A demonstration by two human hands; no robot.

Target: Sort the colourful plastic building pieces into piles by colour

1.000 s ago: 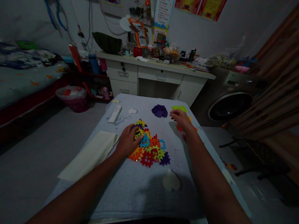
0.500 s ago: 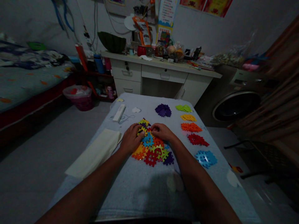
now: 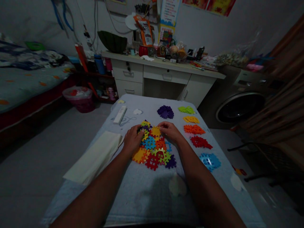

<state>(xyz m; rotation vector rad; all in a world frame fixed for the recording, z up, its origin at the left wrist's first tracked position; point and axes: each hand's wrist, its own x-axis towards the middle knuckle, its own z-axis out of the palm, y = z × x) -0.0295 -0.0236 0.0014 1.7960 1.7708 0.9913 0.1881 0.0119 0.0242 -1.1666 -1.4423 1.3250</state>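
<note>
Across a pale blue, cloth-covered table [image 3: 133,193] in a dim room, a loose heap of multicoloured, notched plastic squares [image 3: 149,143] lies near the middle. The right hand [image 3: 169,130] pinches a yellow notched square [image 3: 155,131] over the heap's far part; the left hand [image 3: 133,136] curls on its left side, its grip unclear. A purple pile [image 3: 165,112] sits toward the far edge; lime-green [image 3: 186,110], yellow [image 3: 191,119], orange [image 3: 194,129], red [image 3: 201,142] and blue piles [image 3: 213,161] line the right edge.
</note>
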